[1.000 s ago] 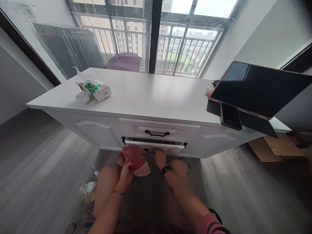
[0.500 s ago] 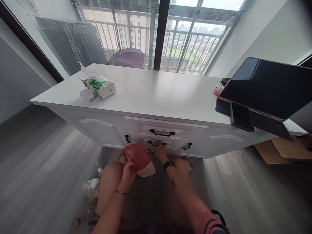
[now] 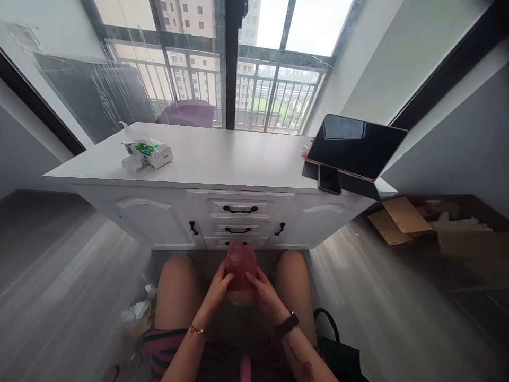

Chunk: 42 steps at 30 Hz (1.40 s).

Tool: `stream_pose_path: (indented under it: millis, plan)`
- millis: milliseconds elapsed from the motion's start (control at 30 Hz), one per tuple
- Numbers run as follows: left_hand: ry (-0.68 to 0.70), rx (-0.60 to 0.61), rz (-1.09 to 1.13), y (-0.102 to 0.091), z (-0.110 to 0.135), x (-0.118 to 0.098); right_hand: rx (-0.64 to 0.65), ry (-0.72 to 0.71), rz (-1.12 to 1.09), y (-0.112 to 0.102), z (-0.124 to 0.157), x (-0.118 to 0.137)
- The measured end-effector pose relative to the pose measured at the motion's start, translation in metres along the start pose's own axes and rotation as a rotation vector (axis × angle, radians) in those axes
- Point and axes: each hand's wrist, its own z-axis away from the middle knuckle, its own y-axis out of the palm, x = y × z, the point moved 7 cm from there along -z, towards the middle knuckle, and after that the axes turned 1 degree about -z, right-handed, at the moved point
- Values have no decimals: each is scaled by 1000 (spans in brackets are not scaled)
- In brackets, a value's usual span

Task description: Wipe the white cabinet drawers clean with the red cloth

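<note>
A red cloth with a pale edge is held in front of my knees by both hands. My left hand grips its left side and my right hand grips its right side, fingers curled round it. A black watch sits on my right wrist and a thin bracelet on my left. Just beyond the cloth stands a white cabinet with three shut drawers; the middle drawer has a black handle.
On the cabinet top lie a tissue pack at the left and a dark tablet with a phone at the right. Crumpled wrappers lie on the floor left, a black bag right, flat cardboard further right.
My right hand has left the lower drawer's handle and joined the left on the red cloth. The drawer that stood open a second ago is shut. The view has pulled back from the cabinet.
</note>
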Motion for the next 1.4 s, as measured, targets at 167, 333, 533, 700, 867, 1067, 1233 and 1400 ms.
stream_pose_path:
  millis: [167, 333, 533, 700, 867, 1067, 1233, 1400]
  plan:
    - [140, -117, 54, 22, 53, -25, -105, -202, 59, -3, 43, 35]
    - [395, -159, -31, 32, 84, -62, -78, -377, 207, 11, 67, 67]
    - [387, -40, -19, 50, 109, -89, -85, -415, 203, 18, 89, 74]
    - [2, 26, 351, 61, 113, -69, -78, -415, 175, 20, 100, 72]
    - [-206, 6, 590, 65, 118, -59, 16, -405, 132, 26, 103, 68]
    - [-246, -85, 533, 54, 110, -44, 143, -348, 108, 41, 110, 68]
    - [-81, -82, 267, 50, 98, -42, 121, -310, 95, 49, 110, 66]
    - [226, -178, 15, 38, 96, -68, 100, -346, 142, 53, 112, 68]
